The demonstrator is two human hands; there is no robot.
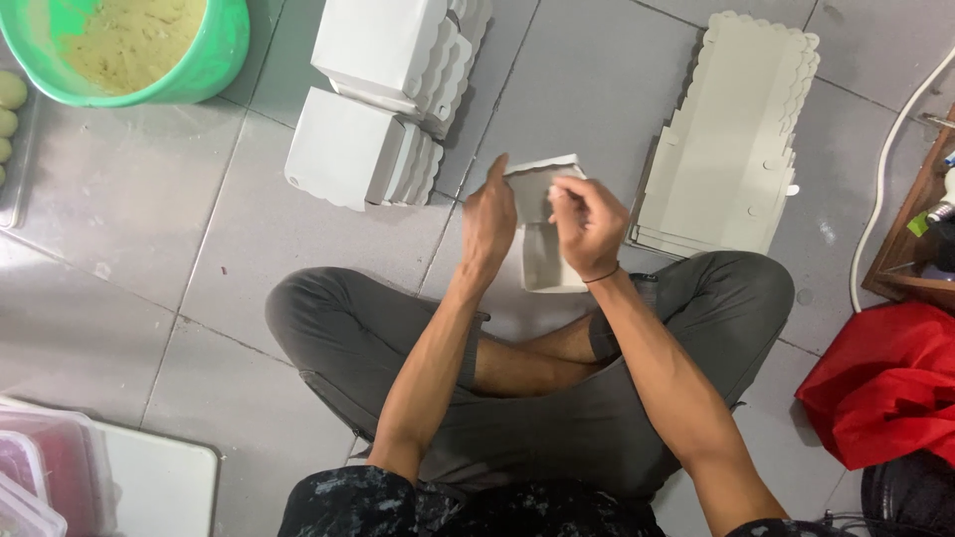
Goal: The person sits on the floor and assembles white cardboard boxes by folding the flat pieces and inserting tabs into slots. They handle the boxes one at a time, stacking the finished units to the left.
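I sit cross-legged on a grey tiled floor. Both hands hold a small white cardboard box (542, 261) with a scalloped flap, above my knees. My left hand (487, 221) grips its left side, fingers pointing up along the flap. My right hand (589, 225) pinches the top right of the flap. Ahead to the right lies a stack of flat, unfolded box blanks (731, 139) with scalloped edges. Ahead to the left lie folded white boxes (363, 149) in nested groups, with more of them (398, 45) farther away.
A green bucket (214, 60) of yellowish dough stands at the top left, with pale dough balls (10, 104) on a tray beside it. Red cloth (885, 383), a white cable (875, 214) and a wooden shelf lie right. Plastic containers (40, 467) and a white board sit bottom left.
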